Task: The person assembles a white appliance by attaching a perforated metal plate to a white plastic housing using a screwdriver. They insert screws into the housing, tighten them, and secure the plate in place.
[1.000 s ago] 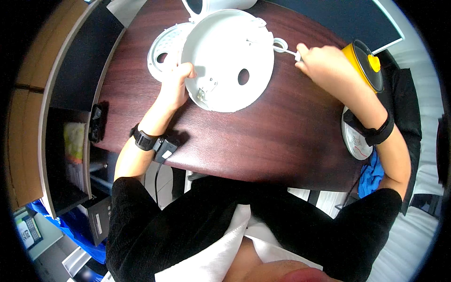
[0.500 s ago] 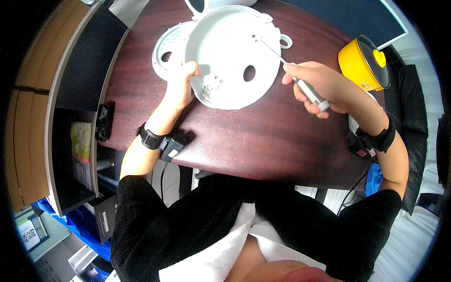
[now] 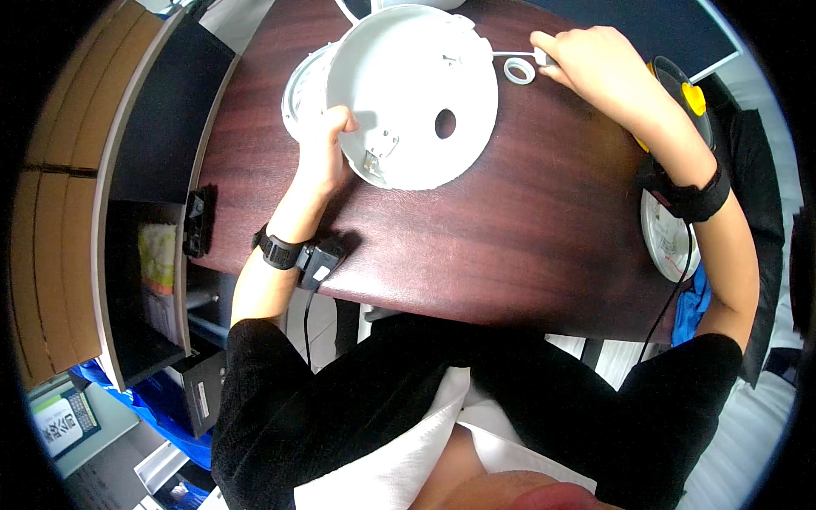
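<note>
A round white plastic housing with an oval hole and small metal fittings is held tilted over the table. My left hand is closed on its near left rim, thumb on the inner side. In my right hand is a screwdriver, its thin shaft pointing left to the housing's far right rim; most of the handle is hidden by the fingers. Whether the tip touches the rim is unclear. Just below the shaft lies a small white ring. Behind the housing at left, another round white part is partly covered.
The dark wood table has a curved front edge. At right stand a yellow pot, partly behind my forearm, and a white round dish-like item. A shelf unit borders the left side. A black monitor is at far right.
My right hand has moved up and to the right with the screwdriver, from inside the housing to its outer right rim. My left hand still grips the housing, which has shifted slightly.
</note>
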A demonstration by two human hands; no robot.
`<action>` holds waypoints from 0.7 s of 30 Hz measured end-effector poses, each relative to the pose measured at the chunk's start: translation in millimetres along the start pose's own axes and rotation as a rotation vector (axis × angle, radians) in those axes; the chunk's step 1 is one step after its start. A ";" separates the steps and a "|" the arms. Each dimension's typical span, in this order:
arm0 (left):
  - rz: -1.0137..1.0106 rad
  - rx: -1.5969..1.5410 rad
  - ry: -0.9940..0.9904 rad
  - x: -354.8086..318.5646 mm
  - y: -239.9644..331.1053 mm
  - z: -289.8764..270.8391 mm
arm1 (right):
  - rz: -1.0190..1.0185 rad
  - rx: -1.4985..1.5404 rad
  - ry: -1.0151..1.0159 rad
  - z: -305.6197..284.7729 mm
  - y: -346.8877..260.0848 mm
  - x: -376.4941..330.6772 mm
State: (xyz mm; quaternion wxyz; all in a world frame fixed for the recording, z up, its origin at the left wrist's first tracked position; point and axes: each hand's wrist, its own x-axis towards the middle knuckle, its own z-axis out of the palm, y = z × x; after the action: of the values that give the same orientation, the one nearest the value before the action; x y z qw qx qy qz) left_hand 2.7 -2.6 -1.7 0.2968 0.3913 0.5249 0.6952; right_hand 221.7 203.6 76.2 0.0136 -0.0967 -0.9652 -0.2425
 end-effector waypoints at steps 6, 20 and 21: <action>0.013 0.000 0.000 1.5 -2.7 -0.4 | 0.685 1.497 -0.698 -38.7 -43.0 -0.8; 0.134 0.159 0.030 -5.2 -3.9 2.0 | 0.107 0.082 -0.014 1.8 -15.1 -11.5; 0.121 0.154 0.022 -3.3 -5.4 2.1 | 0.112 0.001 -0.010 -4.7 -5.0 -9.5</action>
State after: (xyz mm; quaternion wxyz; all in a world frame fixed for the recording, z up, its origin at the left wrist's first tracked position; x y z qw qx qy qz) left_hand 6.1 -2.8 -7.4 0.2176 0.4363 0.5553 0.6738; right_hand 229.9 195.3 77.4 0.0224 -0.1517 -0.9585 -0.2404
